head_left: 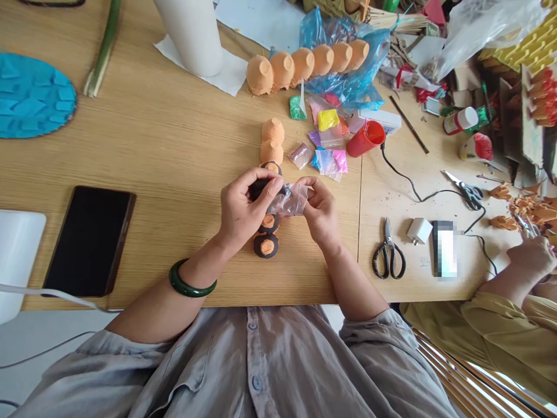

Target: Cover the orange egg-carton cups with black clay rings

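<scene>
In front of me both hands hold a small clear plastic bag (290, 201). My left hand (243, 206) pinches its dark end, where some black stuff, perhaps clay, shows under the fingers. The fingers of my right hand (319, 209) are closed on the bag's other end. Beneath my hands runs a strip of orange egg-carton cups (272, 142). Its far cups are plain orange, while the near ones carry black rings around orange tips (266, 246). My hands hide the strip's middle. Several small packets of coloured clay (327, 120) lie beyond my right hand.
A second orange cup strip (303, 62) lies on blue plastic at the back. A red cup (366, 139), scissors (389, 252), a white charger (420, 231) and a phone stand right. At left are a tablet (90, 241) and a blue oval (35, 96). A co-worker's hand (533, 258) works far right.
</scene>
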### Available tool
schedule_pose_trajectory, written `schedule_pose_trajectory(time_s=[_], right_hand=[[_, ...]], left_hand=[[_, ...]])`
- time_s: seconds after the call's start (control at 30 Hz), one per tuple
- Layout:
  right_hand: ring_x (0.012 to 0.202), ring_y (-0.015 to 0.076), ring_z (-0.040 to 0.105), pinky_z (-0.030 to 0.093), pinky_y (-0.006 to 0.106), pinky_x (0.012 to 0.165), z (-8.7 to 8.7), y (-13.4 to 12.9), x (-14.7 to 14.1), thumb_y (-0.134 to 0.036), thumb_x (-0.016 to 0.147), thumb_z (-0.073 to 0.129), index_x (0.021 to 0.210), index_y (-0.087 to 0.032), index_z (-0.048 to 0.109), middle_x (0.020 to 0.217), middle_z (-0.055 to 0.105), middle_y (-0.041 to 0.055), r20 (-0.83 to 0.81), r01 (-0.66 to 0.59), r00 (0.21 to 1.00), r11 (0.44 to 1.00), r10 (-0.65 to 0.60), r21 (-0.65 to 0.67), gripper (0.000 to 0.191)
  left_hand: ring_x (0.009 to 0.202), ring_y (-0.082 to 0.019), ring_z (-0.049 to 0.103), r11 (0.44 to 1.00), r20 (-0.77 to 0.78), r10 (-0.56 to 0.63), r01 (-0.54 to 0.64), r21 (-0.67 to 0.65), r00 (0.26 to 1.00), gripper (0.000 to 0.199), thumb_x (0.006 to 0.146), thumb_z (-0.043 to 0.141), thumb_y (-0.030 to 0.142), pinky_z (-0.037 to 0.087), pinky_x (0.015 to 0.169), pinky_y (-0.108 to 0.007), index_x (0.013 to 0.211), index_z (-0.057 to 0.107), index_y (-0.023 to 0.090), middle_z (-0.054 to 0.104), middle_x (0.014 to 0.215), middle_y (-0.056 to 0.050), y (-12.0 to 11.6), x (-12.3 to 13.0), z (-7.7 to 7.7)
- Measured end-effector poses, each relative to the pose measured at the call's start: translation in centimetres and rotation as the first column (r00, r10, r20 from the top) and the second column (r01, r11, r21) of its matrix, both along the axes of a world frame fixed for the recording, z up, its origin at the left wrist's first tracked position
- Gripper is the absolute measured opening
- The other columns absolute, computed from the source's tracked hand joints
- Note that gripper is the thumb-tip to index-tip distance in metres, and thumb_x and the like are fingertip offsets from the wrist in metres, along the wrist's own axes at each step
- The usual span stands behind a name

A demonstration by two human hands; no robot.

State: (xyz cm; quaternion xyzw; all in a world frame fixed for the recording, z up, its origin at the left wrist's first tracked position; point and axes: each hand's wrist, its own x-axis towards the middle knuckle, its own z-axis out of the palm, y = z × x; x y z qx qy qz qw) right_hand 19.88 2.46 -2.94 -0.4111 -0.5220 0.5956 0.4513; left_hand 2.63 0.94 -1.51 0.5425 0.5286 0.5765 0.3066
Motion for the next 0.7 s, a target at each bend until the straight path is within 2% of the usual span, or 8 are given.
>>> schedule_pose_trajectory(time_s=[0.1, 0.23, 0.3, 0.43, 0.5, 0.6, 0.7], right_hand=[[0.108, 0.0204, 0.08, 0.072, 0.034, 0.085, -0.4, 0.3, 0.3, -0.07, 0.092, 0.085, 0.098, -0.027, 0.059, 0.119, 0.079, 0.006, 0.076, 0.098, 0.991, 0.981, -0.112, 0.168, 0.051], [0.14, 0.0279, 0.074, 0.073, 0.04, 0.093, 0.3, 0.2, 0.4, -0.069, 0.098, 0.079, 0.102, -0.027, 0.077, 0.148, 0.076, 0.0099, 0.154, 0.053, 0.984, 0.97, -0.092, 0.238, 0.042], [0.14, 0.028, 0.076, 0.074, 0.043, 0.098, 0.3, 0.0, 0.3, -0.065, 0.1, 0.078, 0.109, -0.03, 0.084, 0.145, 0.08, 0.0081, 0.139, 0.051, 0.987, 0.974, -0.084, 0.221, 0.037], [0.111, 0.0241, 0.086, 0.076, 0.043, 0.095, -0.4, -0.7, -0.2, -0.06, 0.102, 0.08, 0.114, -0.031, 0.088, 0.12, 0.09, 0.0044, 0.071, 0.124, 0.988, 0.981, -0.136, 0.151, 0.032], [0.106, 0.023, 0.087, 0.076, 0.042, 0.095, -0.8, -1.0, -0.5, -0.056, 0.103, 0.079, 0.114, -0.031, 0.089, 0.116, 0.091, 0.0033, 0.055, 0.173, 0.981, 0.971, -0.184, 0.168, 0.028], [0.113, 0.0239, 0.087, 0.075, 0.043, 0.102, -0.9, -1.4, -0.8, -0.051, 0.106, 0.075, 0.118, -0.033, 0.09, 0.122, 0.09, 0.0028, 0.078, 0.197, 0.974, 0.964, -0.213, 0.179, 0.026], [0.125, 0.0268, 0.084, 0.078, 0.045, 0.098, -1.1, -1.6, -1.1, -0.055, 0.105, 0.074, 0.128, -0.034, 0.088, 0.141, 0.085, 0.0026, 0.076, 0.128, 0.988, 0.986, -0.136, 0.106, 0.034]], left_hand=[[0.074, -0.015, 0.073, 0.998, -0.02, 0.047, -0.048, -0.03, 0.999, 0.036, 0.105, 0.074, 0.056, 0.058, 0.07, -0.026, 0.094, 0.079, 0.022, 0.081, 0.084, 0.0, 0.0, 0.1, 0.0], [0.075, -0.015, 0.073, 0.997, -0.023, 0.079, -0.08, -0.018, 0.997, 0.035, 0.106, 0.072, 0.055, 0.059, 0.071, -0.027, 0.093, 0.077, 0.023, 0.082, 0.086, -0.001, 0.2, 0.0, -0.2], [0.074, -0.015, 0.073, 0.997, -0.016, 0.073, -0.073, -0.014, 0.997, 0.034, 0.108, 0.071, 0.054, 0.059, 0.071, -0.028, 0.094, 0.076, 0.024, 0.082, 0.086, -0.001, 0.3, -0.1, -0.3], [0.075, -0.016, 0.074, 0.999, -0.033, 0.03, -0.031, -0.038, 0.999, 0.033, 0.109, 0.069, 0.054, 0.06, 0.073, -0.029, 0.097, 0.075, 0.024, 0.082, 0.088, -0.002, 0.3, -0.3, -0.5], [0.078, -0.017, 0.076, 0.998, -0.048, 0.03, -0.032, -0.045, 0.998, 0.032, 0.109, 0.07, 0.053, 0.06, 0.076, -0.029, 0.098, 0.077, 0.024, 0.083, 0.089, -0.002, 0.4, -0.4, -0.6], [0.081, -0.018, 0.077, 0.998, -0.046, 0.046, -0.048, -0.039, 0.998, 0.032, 0.109, 0.07, 0.052, 0.061, 0.077, -0.029, 0.097, 0.078, 0.024, 0.084, 0.091, -0.002, 0.5, -0.4, -0.8], [0.079, -0.018, 0.077, 0.997, -0.077, 0.059, -0.062, -0.039, 0.995, 0.033, 0.109, 0.069, 0.053, 0.061, 0.075, -0.029, 0.095, 0.078, 0.024, 0.085, 0.089, -0.002, 0.5, -0.4, -0.8]])
